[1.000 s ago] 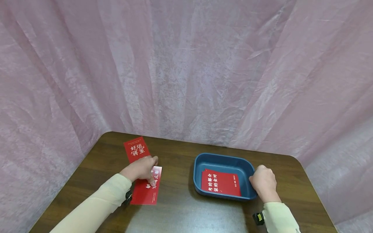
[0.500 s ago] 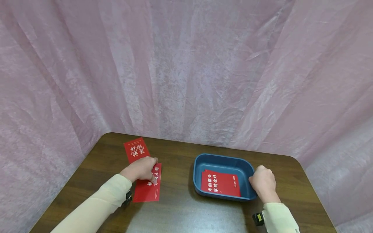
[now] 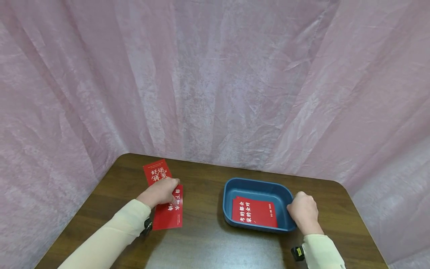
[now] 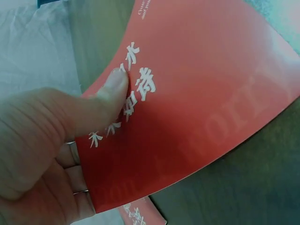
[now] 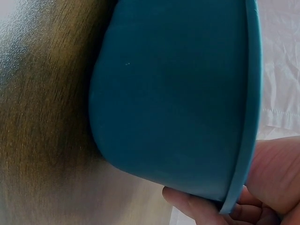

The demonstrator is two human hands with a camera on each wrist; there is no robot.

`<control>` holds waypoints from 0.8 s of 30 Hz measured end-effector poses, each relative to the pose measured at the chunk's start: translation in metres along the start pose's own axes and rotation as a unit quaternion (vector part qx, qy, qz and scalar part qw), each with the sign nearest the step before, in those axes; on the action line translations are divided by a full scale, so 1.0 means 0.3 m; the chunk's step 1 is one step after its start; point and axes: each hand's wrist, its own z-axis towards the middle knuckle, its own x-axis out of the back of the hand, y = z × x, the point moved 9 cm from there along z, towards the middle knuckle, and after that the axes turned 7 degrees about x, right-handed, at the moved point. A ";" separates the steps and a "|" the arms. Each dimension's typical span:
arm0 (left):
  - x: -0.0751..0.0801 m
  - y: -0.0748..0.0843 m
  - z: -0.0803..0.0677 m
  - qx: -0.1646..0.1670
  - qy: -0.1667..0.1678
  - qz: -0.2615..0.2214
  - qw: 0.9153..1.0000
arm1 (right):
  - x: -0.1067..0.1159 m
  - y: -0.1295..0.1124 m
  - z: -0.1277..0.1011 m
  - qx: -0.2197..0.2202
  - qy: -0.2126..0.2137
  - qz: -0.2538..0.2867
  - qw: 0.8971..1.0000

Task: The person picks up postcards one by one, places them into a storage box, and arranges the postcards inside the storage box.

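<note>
My left hand (image 3: pixel 158 192) pinches a red card (image 3: pixel 168 219) printed with white characters, thumb on its face and fingers beneath. In the left wrist view that card (image 4: pixel 201 98) bows upward along its lower edge. Partly covered by the hand, a second red card (image 3: pixel 155 171) lies behind it on the table. To the right, my right hand (image 3: pixel 304 211) grips the end rim of a blue rectangular bin (image 3: pixel 258 181). The right wrist view shows fingers under the rim (image 5: pixel 251 93) and the thumb side above. Red cards (image 3: pixel 258 213) lie stacked inside the bin.
A dark wooden table (image 3: pixel 201 216) with rounded far corners bears everything. Pink-white curtains (image 3: pixel 215 82) hang close behind its back edge and along both sides. Black wrist cameras sit at both cuffs.
The held card has shifted away from me and slightly left, and my left hand has moved slightly back and left with it. The right hand and bin have stayed in place.
</note>
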 end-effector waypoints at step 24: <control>0.151 0.024 -0.009 -0.016 0.067 -0.071 0.995 | -0.001 -0.002 0.005 0.002 0.000 0.001 1.000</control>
